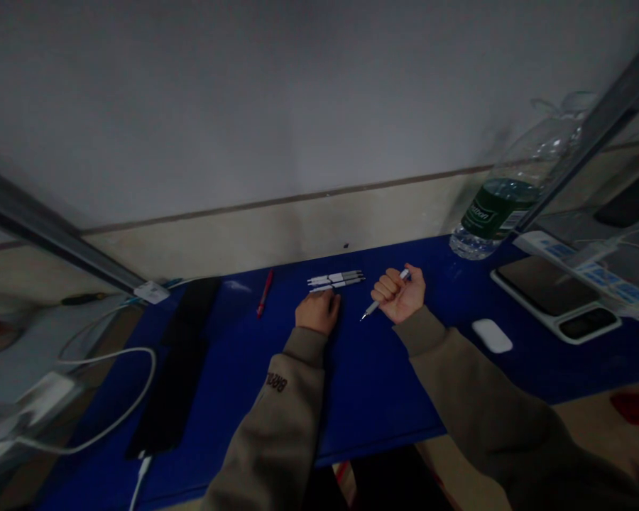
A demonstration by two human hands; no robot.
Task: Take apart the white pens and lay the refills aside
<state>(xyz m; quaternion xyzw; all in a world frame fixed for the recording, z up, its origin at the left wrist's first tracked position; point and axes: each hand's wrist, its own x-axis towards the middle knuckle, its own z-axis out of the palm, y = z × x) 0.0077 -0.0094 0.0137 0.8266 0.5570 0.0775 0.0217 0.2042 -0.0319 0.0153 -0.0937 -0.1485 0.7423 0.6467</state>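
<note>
In the head view my right hand (402, 294), palm turned up, is closed round a white and grey pen (373, 309). Its metal tip points down to the left, and my thumb lies by the pen's white top end. My left hand (317, 312) rests back-up on the blue table, fingers curled and their tips mostly hidden. Just beyond its knuckles lie several similar white and grey pens (341, 277), side by side; the nearest one touches or nearly touches the fingers. Whether the left hand grips anything is hidden. A red pen (265, 293) lies apart to its left.
On the blue table (373, 397), a black phone (170, 401) with a white cable lies left. At right are a white rounded case (492, 336), a small scale (556, 294), a power strip (591, 266) and a large water bottle (498, 202). A pale wall closes the back.
</note>
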